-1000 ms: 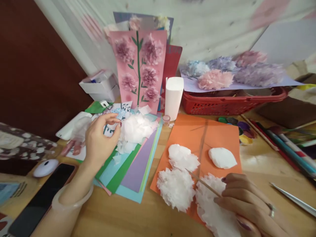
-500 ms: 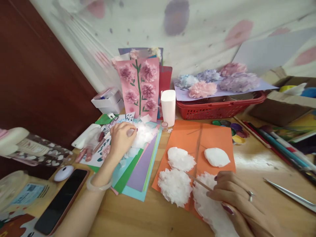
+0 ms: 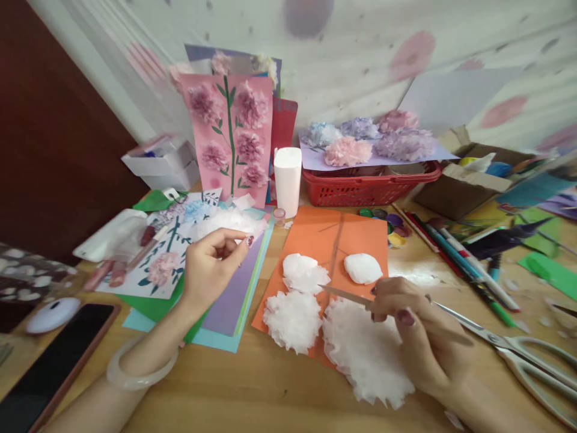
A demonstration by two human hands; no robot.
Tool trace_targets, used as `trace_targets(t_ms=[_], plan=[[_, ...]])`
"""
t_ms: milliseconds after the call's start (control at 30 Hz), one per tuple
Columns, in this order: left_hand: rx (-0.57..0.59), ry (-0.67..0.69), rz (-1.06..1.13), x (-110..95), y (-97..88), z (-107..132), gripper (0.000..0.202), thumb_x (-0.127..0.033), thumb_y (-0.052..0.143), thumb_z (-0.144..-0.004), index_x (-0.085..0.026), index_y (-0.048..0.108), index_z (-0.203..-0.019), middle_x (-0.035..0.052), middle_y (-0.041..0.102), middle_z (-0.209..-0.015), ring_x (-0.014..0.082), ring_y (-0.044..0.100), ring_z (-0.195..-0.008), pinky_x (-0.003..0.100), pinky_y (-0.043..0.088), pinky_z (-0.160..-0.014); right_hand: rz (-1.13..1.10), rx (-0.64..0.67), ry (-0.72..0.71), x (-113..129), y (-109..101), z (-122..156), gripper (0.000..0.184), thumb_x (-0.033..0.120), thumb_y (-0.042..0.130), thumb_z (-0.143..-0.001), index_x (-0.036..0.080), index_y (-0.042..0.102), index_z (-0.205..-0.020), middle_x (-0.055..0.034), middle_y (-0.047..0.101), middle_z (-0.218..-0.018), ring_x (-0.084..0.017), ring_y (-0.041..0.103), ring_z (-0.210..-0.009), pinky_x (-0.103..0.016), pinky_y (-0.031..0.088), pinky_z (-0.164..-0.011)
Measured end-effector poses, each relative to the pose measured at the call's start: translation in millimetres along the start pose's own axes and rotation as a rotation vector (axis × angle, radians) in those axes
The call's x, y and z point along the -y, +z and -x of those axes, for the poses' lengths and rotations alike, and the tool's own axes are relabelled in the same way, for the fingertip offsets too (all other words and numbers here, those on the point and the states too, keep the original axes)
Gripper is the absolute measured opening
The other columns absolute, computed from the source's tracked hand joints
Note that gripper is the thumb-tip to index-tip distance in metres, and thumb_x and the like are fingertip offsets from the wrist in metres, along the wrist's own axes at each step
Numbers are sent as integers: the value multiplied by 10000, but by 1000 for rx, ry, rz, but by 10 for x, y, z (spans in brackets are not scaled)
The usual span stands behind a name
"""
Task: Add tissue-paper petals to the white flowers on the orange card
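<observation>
My left hand (image 3: 210, 267) hovers over a fanned stack of coloured paper sheets (image 3: 234, 294), its thumb and fingers pinched on the edge of a heap of white tissue paper (image 3: 232, 221). A pale bangle sits on that wrist. My right hand (image 3: 408, 331) is closed around a thin wooden stick (image 3: 345, 294) and rests on a large white tissue flower (image 3: 367, 358). The stick's tip points left over an orange sheet (image 3: 360, 231). Three smaller white tissue flowers (image 3: 293, 319) lie on that sheet.
Metal scissors (image 3: 518, 347) lie at the right. Pens (image 3: 460, 258) and a paint palette (image 3: 392, 227) sit beyond the orange sheet. A red basket (image 3: 369, 187), a white cup (image 3: 287, 180) and a pink flower card (image 3: 229, 138) stand at the back. A phone (image 3: 54, 367) and a mouse (image 3: 50, 314) lie at the left.
My left hand has drawn back from the tissue heap towards me with its fingers pinched. My right hand has slid left over the big flower, the stick held flatter. The view has swung right.
</observation>
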State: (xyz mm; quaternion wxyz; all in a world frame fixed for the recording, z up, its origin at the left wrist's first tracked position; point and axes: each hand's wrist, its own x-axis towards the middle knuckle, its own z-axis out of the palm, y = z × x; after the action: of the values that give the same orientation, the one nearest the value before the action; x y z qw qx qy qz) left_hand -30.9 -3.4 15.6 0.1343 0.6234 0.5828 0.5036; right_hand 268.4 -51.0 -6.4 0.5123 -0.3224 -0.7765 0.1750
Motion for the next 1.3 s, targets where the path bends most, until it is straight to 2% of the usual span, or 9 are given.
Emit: trace_targets(t_ms=[100,200,267,433,700,900,1000,1167,1300], plan=[[34,260,-48,-45,161,231,87,-190,669,-847,-200,736,-792,-104,484,-468,61,442,-409,183,382,-437,-106,-146,224,42,2,-75,315,267,404,-1061,237,638,-853,-12,584,-734,-189,566,-709,-371,481,-755],[75,538,-86,-15,251,404,93,-140,654,-907,-192,721,-868,-105,542,-495,55,479,-420,181,406,-460,-130,-105,277,71,-1,-206,321,288,431,-1062,246,666,-848,-7,584,-719,-190,564,-711,-366,469,-758],[125,588,-68,10,261,469,82,-132,651,-924,-187,711,-935,-89,618,-543,59,525,-437,182,435,-474,-125,-75,259,78,7,-286,302,277,451,-1055,251,680,-860,-11,593,-716,-200,579,-729,-365,459,-732],[265,315,110,-24,234,483,106,-121,635,-914,-196,708,-931,-34,764,-680,79,658,-504,151,512,-482,-130,-107,258,70,92,-356,308,255,426,-1059,253,677,-881,-8,605,-729,-185,549,-690,-346,419,-667],[291,267,315,-71,234,448,165,-38,669,-847,-195,715,-826,2,831,-868,113,793,-803,146,611,-779,-247,-101,357,-35,177,-141,323,269,397,-1069,236,650,-870,5,555,-717,-169,500,-686,-340,381,-696],[421,26,473,-74,231,547,177,-55,720,-809,-230,704,-788,-61,801,-783,89,752,-711,126,573,-650,-352,-52,484,-23,179,-89,350,331,386,-1083,253,657,-875,2,552,-716,-174,494,-712,-337,359,-663],[477,-28,501,-87,235,559,161,-77,713,-828,-227,697,-773,-62,774,-741,80,712,-659,127,531,-587,-410,-24,489,6,191,-93,357,341,383,-1083,256,665,-882,10,538,-694,-171,490,-687,-346,367,-683],[484,-48,543,-103,241,524,178,-47,689,-805,-216,692,-747,-36,793,-818,99,743,-792,156,564,-726,-496,14,478,39,198,-76,358,341,369,-1077,267,678,-910,-2,560,-701,-187,500,-683,-362,382,-699],[496,-155,549,-93,240,515,170,-66,717,-796,-224,723,-733,-13,808,-890,114,748,-902,142,567,-752,-499,4,456,41,200,-75,352,324,374,-1075,273,686,-920,0,559,-694,-185,502,-685,-355,389,-699]])
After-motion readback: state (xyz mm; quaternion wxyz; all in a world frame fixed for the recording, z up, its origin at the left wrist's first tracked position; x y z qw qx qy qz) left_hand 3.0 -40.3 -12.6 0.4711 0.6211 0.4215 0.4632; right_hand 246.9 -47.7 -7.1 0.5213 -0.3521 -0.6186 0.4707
